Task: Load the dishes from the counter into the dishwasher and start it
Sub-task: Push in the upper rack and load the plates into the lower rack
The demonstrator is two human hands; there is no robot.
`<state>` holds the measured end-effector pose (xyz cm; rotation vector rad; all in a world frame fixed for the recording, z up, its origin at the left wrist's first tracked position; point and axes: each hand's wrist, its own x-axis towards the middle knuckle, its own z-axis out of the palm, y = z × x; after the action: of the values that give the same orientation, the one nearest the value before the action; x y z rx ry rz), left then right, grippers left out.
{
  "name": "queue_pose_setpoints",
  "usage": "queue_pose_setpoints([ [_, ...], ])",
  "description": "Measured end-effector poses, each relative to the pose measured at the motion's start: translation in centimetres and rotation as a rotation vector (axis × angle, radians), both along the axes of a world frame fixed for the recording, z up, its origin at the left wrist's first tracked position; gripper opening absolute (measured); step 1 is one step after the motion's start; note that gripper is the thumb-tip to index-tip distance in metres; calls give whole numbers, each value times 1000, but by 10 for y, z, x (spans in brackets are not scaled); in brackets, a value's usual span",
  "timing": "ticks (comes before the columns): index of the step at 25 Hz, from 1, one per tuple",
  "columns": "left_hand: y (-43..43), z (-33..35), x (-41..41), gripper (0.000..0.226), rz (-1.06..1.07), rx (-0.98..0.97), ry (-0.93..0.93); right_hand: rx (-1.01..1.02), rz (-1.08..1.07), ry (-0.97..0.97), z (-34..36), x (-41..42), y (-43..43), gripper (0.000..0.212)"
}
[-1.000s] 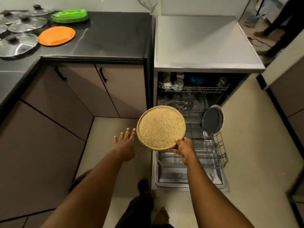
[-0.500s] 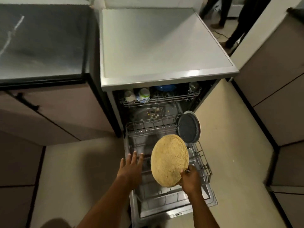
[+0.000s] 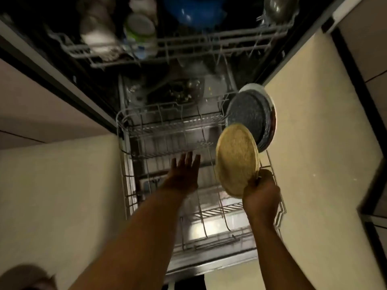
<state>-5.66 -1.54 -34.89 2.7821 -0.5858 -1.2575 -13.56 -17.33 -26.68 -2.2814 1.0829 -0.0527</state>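
The round tan speckled plate (image 3: 236, 160) stands on edge, tilted, above the right side of the pulled-out lower wire rack (image 3: 167, 126), just in front of the dark grey speckled plate (image 3: 249, 120) already standing there; whether the two touch cannot be told. The step in hand looks to be slotting it between the tines; done well, I judge, it goes down upright and parallel to the grey one, its lower rim settling one slot nearer without knocking that neighbour. The right hand (image 3: 261, 191) grips it at the lower right rim, fingers (image 3: 265, 174) curled round the edge, so most of the plate rises beyond them; the left hand (image 3: 184, 174) hovers flat over the rack's middle, fingers (image 3: 187, 160) straight and spread, holding nothing, beside the plate but apart from it.
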Motion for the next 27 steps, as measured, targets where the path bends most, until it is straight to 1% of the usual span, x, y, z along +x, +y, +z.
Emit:
queue_pose_setpoints([
  [3,-19,-37,19,94,-10,25,12,-79,17,40,-19,19,-22,18],
  [4,-24,-45,24,94,-17,37,14,-100,22,26,-24,26,-27,18],
  [6,-31,-56,34,95,-18,50,9,-156,52,-66,-33,39,-35,17],
  [8,-38,-62,44,93,1,34,3,-215,76,-151,-39,51,-37,21],
  [10,-46,-68,52,95,30,3,7,-250,79,-194,-41,62,-41,18],
  [12,-53,-72,57,99,46,-3,11,-239,28,-211,-40,73,-45,13],
  [17,-67,-77,67,100,93,11,63,-221,-22,-198,-40,93,-58,16],
  [22,-67,-79,64,105,116,13,81,-222,16,-148,-38,108,-62,19],
  [27,-64,-76,64,101,32,64,78,-225,50,-84,-35,116,-68,22],
])
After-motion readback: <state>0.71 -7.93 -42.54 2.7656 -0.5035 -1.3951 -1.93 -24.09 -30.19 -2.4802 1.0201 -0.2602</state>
